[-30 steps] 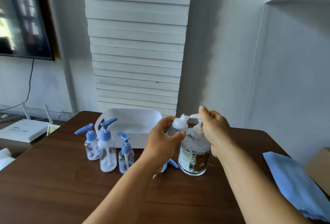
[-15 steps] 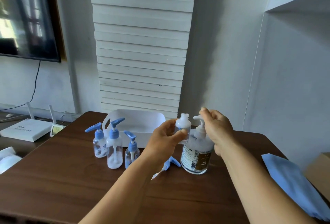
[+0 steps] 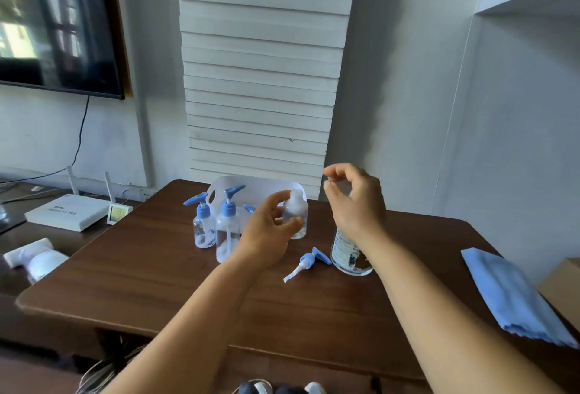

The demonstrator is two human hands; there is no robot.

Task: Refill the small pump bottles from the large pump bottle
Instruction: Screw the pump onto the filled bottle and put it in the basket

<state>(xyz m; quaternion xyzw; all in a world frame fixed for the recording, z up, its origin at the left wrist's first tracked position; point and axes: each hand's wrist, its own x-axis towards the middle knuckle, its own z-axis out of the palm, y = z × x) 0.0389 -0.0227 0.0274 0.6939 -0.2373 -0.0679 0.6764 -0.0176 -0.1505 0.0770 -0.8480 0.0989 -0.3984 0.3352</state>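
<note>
Holding the open small bottle (image 3: 294,216) upright in your left hand (image 3: 266,236), thumb and fingers pinching its sides above the surface (image 3: 157,274). Your right hand (image 3: 356,202) hovers over the big bottle (image 3: 346,255), fingers loosely curled, gripping nothing. The removed pump (image 3: 309,261) lies between the bottles. Two capped bottles (image 3: 216,224) stand left, before the white tub (image 3: 257,188). Blue cloth (image 3: 508,296) far right.

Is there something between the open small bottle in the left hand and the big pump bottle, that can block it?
Nothing visible blocks it. The small bottle in the left hand is beside the large bottle. The loose pump lies lower, on the table.
</note>
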